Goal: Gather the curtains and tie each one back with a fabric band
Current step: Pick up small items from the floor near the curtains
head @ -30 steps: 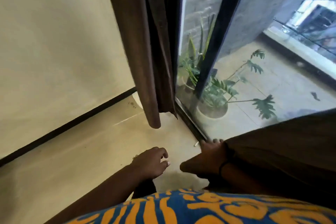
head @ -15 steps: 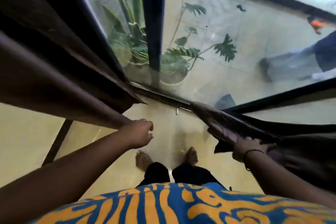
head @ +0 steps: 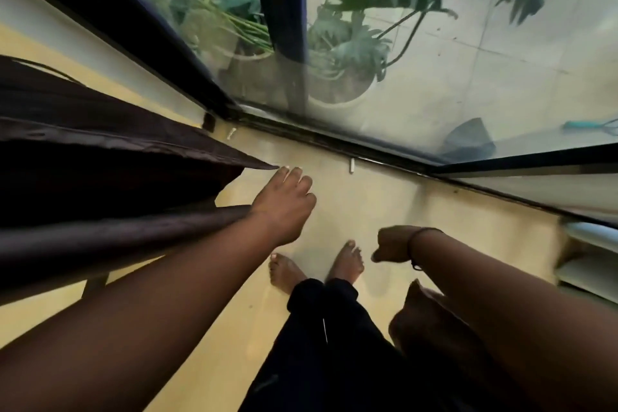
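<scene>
A dark brown curtain (head: 110, 177) hangs in folds on the left, its lower corner reaching toward the middle. My left hand (head: 284, 204) lies at that corner with its fingers fairly straight, touching the curtain's edge. Brown fabric of a second curtain (head: 431, 324) shows at the lower right, under my right forearm. My right hand (head: 393, 244), with a thin band on its wrist, hovers over the floor with curled fingers and no fabric visible in it. No tie band is in view.
I look straight down at my bare feet (head: 317, 267) on a pale yellow floor (head: 384, 197). A glass door with a dark frame (head: 284, 0) runs across the top, with potted plants (head: 344, 53) outside. A white shelf (head: 588, 264) stands at the right edge.
The view has tilted further down. My right hand has let go of the right curtain and moved left. My left hand has opened and now lies at the left curtain's corner.
</scene>
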